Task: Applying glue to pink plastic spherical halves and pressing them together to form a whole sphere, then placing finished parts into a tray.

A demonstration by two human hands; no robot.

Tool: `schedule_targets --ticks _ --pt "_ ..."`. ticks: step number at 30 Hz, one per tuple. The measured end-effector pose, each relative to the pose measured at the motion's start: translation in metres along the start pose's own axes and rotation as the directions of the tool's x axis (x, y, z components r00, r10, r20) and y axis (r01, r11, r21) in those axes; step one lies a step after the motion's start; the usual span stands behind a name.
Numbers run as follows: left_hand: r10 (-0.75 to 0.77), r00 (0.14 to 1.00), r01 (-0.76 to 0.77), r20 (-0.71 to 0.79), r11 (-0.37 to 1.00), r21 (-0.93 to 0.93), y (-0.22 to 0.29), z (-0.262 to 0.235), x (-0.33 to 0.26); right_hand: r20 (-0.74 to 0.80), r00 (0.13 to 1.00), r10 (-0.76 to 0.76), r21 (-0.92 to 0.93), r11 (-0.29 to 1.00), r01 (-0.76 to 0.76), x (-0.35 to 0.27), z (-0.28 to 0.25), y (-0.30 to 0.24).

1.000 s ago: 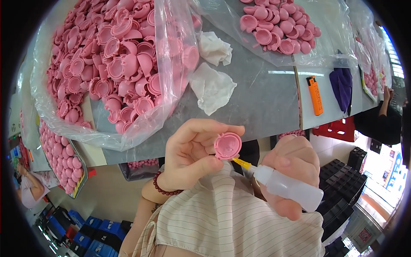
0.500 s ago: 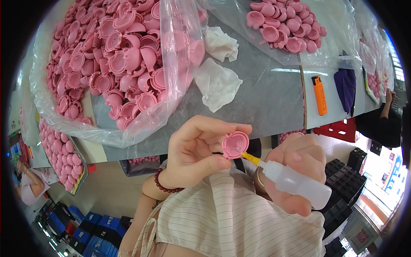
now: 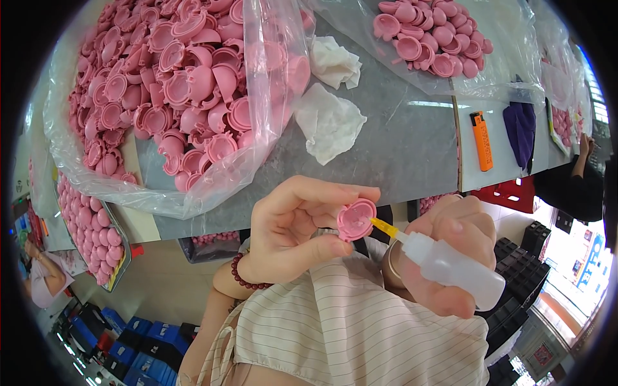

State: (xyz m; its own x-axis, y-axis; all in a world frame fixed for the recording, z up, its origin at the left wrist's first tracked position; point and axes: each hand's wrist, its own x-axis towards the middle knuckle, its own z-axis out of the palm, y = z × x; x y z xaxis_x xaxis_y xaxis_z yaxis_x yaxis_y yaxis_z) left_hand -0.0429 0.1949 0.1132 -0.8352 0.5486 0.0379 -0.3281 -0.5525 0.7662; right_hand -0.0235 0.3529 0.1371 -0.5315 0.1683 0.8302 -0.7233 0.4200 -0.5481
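Between thumb and fingers, my left hand (image 3: 290,225) pinches a small round pink plastic shell (image 3: 356,219), its hollow side turned up and to the right. My right hand (image 3: 447,251) is wrapped around a translucent white squeeze bottle (image 3: 454,270). The bottle's yellow nozzle (image 3: 384,227) points left, its tip at the shell's right rim; whether it touches cannot be made out. Small clear marks show inside the shell. Beyond my left hand, a clear plastic bag (image 3: 261,128) lies open around a large heap of similar pink shells (image 3: 174,83).
Two crumpled white tissues (image 3: 329,122) lie on the grey table (image 3: 405,151). An orange lighter (image 3: 481,141) and a dark purple cloth (image 3: 519,132) are to the right. More pink shells (image 3: 438,38) sit at the back on plastic; a tray of pink pieces (image 3: 96,235) stands left. Other people work at both sides.
My right hand has drawn the bottle slightly to the right, so the nozzle tip has moved from inside the shell to its rim. The shell has shifted and turned a little.
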Motion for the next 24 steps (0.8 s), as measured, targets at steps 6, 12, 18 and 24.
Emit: schedule_targets --ticks 6,12,18,24 --pt "0.034 0.999 -0.034 0.003 0.998 0.061 -0.002 -0.004 -0.004 0.114 0.993 0.033 0.038 0.999 -0.038 -0.002 -0.005 0.004" --pt "0.081 0.996 -0.078 -0.033 0.993 0.087 0.001 -0.002 -0.004 0.090 0.994 -0.065 -0.079 0.994 0.073 0.003 -0.008 0.007" --pt "0.175 0.985 -0.175 0.010 0.984 0.029 -0.002 -0.005 -0.004 0.037 0.999 0.019 -0.051 0.999 -0.017 -0.009 -0.008 -0.006" --pt "0.173 0.984 -0.172 0.032 0.985 -0.030 -0.003 -0.008 -0.005 0.022 0.996 0.089 0.287 0.953 -0.092 -0.009 -0.012 -0.003"
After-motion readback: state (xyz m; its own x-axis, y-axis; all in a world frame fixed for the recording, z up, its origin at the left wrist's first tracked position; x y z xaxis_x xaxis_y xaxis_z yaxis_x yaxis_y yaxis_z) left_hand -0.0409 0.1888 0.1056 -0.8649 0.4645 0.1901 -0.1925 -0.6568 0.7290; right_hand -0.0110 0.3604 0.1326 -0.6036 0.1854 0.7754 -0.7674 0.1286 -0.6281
